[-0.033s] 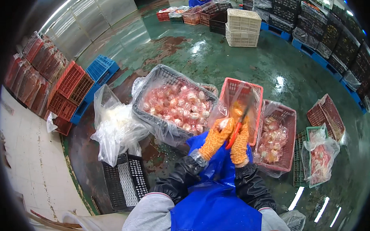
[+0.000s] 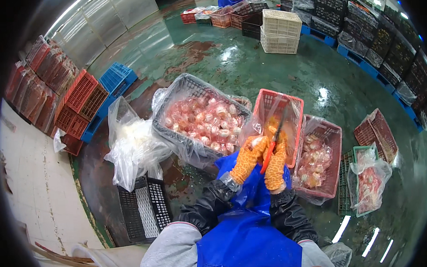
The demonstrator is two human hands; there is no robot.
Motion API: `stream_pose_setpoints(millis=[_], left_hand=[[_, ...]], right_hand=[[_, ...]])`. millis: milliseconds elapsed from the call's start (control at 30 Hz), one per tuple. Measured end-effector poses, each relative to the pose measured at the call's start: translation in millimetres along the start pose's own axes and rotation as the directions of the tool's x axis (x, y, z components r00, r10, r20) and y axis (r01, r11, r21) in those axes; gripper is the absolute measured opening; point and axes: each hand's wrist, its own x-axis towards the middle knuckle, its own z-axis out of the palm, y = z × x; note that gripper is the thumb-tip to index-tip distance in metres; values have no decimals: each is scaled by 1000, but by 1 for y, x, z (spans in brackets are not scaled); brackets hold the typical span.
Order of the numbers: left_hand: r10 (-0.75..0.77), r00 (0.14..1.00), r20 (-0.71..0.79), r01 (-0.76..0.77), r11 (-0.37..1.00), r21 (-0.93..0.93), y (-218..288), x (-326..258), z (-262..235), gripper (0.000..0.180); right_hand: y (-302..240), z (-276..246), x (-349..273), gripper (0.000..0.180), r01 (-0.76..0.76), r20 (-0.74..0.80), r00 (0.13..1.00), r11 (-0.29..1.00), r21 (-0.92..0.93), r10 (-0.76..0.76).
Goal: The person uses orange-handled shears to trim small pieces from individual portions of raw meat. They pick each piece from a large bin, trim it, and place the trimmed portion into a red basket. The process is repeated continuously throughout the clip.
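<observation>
Just right of the frame's centre, the left hand point(image 2: 248, 161) in an orange glove grips a pale pink piece point(image 2: 260, 142) while the right hand point(image 2: 275, 165) is closed on red-handled scissors point(image 2: 274, 141) above the empty red crate point(image 2: 280, 121); cutting well probably means holding the piece steady, blades clear of the fingers. Around them a wet green floor point(image 2: 268, 75) carries a dark lined basket of pink pieces point(image 2: 201, 122), with stacked crates point(image 2: 279, 31) in the upper part of the frame.

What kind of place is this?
Probably a seafood or meat processing floor: a wet green floor, stacked plastic crates, and a dark basket lined with plastic, full of pinkish pieces, beside the gloved hands.
</observation>
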Motion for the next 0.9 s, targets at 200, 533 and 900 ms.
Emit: stream_pose_setpoints(millis=[200,533,900], left_hand=[[60,998,-24,-60,998,-13,-5,-3,0,21],[43,942,-333,-76,993,-85,19,17,-28,31],[243,928,-282,-178,955,237,-9,24,-26,32]], right_hand=[[8,-6,-1,35,0,-20,1000,978,-209,-4],[-17,-9,-29,56,59,123,990,615,-786,62],[-28,10,-29,39,11,127,947,365,-931,294]])
